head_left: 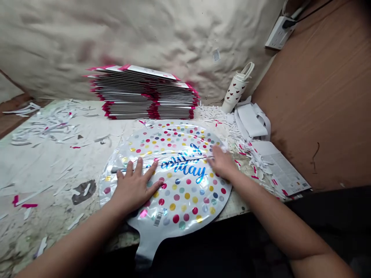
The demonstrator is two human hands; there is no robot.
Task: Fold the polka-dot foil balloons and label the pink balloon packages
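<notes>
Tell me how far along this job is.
Done, by the look of it: the stack of pink-edged packs piled at the back. In hand: the dotted foil balloon, with the left hand spread flat on it and the right hand at the end of a dark line crossing it. Left, apparently: the balloon lies spread wide, its neck hanging past the table edge. Any further count can't be told.

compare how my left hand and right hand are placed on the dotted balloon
The left hand has its fingers spread wide; the right hand has them drawn closer together. The left hand is near the left end of the balloon's dark line, the right hand at its right end. Both are bare and touch the balloon.
</notes>
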